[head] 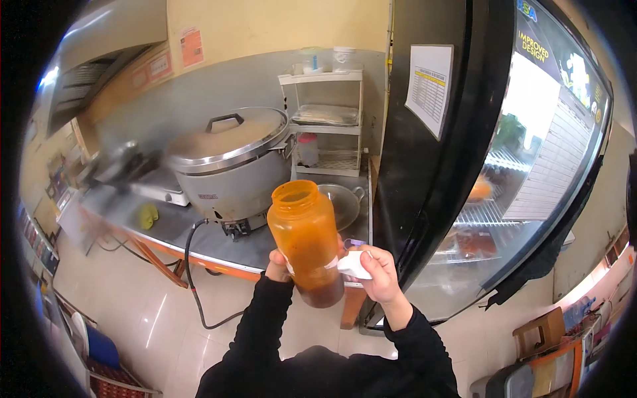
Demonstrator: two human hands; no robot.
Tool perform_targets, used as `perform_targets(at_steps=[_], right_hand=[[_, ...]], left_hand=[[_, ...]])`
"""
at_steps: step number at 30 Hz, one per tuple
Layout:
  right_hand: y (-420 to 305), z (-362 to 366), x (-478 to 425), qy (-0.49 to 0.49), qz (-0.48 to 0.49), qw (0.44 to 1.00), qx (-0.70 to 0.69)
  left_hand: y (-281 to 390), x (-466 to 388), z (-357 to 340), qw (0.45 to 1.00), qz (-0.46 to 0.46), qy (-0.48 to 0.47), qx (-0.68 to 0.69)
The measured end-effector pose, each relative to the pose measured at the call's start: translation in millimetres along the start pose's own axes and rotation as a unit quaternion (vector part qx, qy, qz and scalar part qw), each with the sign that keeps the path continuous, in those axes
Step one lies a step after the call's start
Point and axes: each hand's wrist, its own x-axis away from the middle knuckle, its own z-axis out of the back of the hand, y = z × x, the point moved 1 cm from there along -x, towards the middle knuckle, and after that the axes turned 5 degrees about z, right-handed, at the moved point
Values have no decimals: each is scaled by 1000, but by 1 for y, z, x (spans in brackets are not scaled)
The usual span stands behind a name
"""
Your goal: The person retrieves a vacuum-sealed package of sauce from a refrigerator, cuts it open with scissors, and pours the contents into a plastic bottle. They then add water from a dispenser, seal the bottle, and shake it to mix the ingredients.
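Note:
An open-topped plastic jar [304, 229], coated inside with orange residue and darker at its base, is held up before me. My left hand [279, 264] grips its left side, mostly hidden behind it. Between the thumb and fingers of my right hand [380, 273] is a white piece of paper or label [354, 264], whose left end meets the jar's side. Some fingers of the right hand are hidden behind the paper and jar. Past the jar, a round metal lid or pan [343, 205] with a loop handle lies on the table.
A large lidded gas rice cooker [231, 189] stands on the metal-topped table [171, 226], its hose hanging over the front edge. Behind it is a white plastic shelf rack [326, 130]. A yellow-green cloth [148, 216] lies left. A glass-door refrigerator [423, 189] rises at right.

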Motion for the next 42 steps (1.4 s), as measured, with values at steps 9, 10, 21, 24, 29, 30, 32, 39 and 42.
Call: perform_targets(at_steps=[9,10,21,24,29,30,32,39,42], right_hand=[[-30,-26,-23,24,230,865,446],[-31,-30,-25,16,261,851,456],[-32,-17,-12,6,128,893,431],[-30,-12,-14,-65,170,843,507],[-22,28,-22,-70,35,826,558],[-9,44,-23,-50,-6,835,548],[29,72,-20,43,-100,835,540],[158,146,1,224,-264,691,635],[191,163,1,248,-189,697,646]], left_hand=[[27,0,1,998,13,7,-66],[29,1,6,997,9,5,-75],[3,2,35,998,23,17,-52],[-6,13,53,999,36,14,-18],[11,52,34,998,31,60,11],[12,64,34,995,18,97,0],[15,82,35,991,-1,126,-52],[-6,147,45,970,-46,218,-97],[-22,135,51,969,-33,230,-82]])
